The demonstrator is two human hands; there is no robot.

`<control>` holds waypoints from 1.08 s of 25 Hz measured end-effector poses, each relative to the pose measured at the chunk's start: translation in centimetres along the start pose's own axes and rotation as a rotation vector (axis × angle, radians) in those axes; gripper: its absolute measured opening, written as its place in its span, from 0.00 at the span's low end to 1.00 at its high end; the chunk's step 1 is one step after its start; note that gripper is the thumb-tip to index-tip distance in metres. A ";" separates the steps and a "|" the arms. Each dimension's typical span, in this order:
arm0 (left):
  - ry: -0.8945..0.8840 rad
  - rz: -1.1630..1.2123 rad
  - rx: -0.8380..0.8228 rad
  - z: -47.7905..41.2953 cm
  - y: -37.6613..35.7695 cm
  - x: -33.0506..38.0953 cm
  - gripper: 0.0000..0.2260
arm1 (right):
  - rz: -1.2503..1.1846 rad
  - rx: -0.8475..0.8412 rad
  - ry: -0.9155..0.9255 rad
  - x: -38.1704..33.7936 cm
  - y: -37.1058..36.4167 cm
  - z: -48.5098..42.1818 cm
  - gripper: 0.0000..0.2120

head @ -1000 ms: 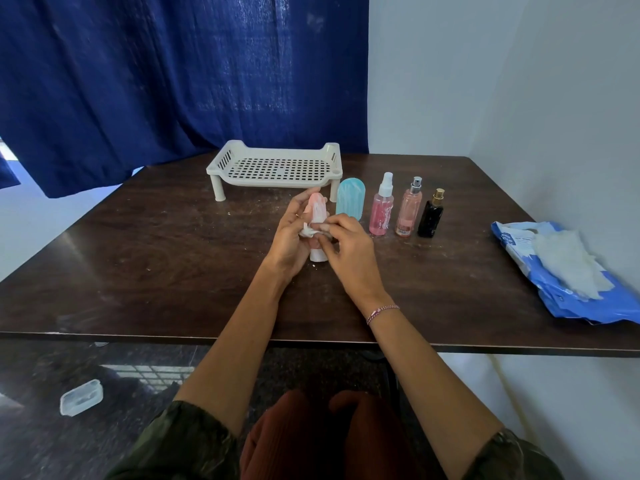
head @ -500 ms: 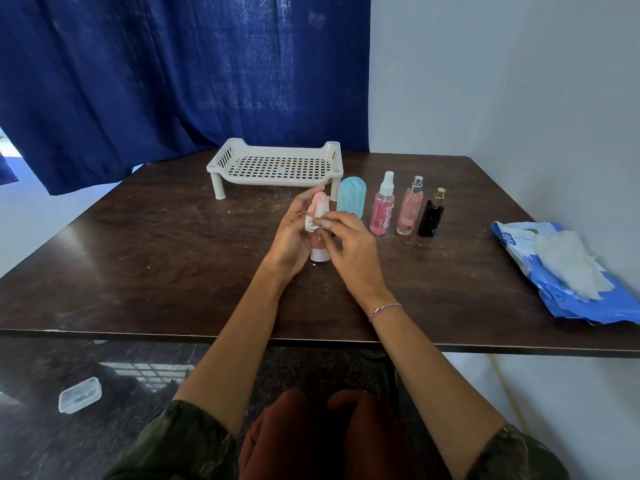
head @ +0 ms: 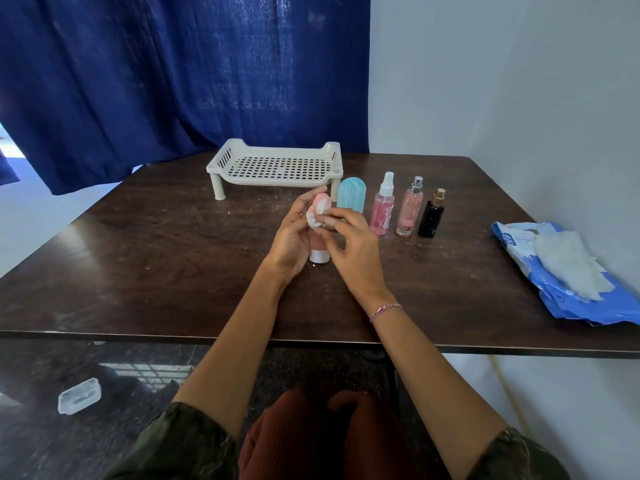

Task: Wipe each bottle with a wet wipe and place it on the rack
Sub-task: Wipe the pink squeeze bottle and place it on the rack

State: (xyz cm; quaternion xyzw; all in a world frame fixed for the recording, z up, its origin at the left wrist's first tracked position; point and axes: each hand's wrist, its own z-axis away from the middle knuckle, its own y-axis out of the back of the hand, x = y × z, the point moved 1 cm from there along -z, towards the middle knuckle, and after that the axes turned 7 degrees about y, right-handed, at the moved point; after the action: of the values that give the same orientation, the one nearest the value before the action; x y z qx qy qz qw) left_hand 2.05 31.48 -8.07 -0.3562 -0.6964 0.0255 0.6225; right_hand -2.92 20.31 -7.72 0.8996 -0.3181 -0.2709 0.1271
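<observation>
Since a second back, the wadded wet wipe (head: 313,220) had crept up from the middle of the pink tube bottle (head: 318,252) to near its rounded top, and the right hand (head: 353,247) had gone up with it. Everything else on the table (head: 156,254) sat where it was.

The left hand (head: 291,237) was wrapped round the left side of the pink tube bottle, fingers curled up along it. The bottle stood on its white cap on the table, roughly upright. The right hand pinched the wet wipe between thumb and fingertips and pressed it against the upper part of the bottle. There was a thin woven bracelet (head: 384,311) on that wrist.

Just behind the hands stood a teal tube bottle (head: 350,199). To its right, in a row, were a pink spray bottle (head: 382,213), a peach mist bottle (head: 410,211) and a black perfume bottle (head: 430,220), all upright. The white plastic rack (head: 273,180) sat further back near the blue curtain (head: 173,81) with nothing on it yet. Over at the right edge lay the blue wipes pack (head: 554,299) with a white wipe bunched on top. Down on the floor to the left was a clear plastic container (head: 79,395).
</observation>
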 end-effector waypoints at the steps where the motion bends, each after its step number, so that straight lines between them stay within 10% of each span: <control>1: 0.006 -0.012 0.002 0.0 0.0 0.0 0.19 | -0.005 -0.012 0.018 -0.2 0.0 0.1 0.12; 27: 0.043 -0.034 -0.051 0.0 0.0 -0.2 0.17 | 0.056 0.103 -0.191 1.0 0.0 -2.1 0.12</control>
State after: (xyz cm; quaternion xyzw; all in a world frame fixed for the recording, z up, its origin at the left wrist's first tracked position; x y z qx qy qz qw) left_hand 2.04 31.38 -8.23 -0.3608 -0.6892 -0.0105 0.6283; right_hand -1.11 19.83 -6.40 0.8658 -0.3673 -0.3350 0.0574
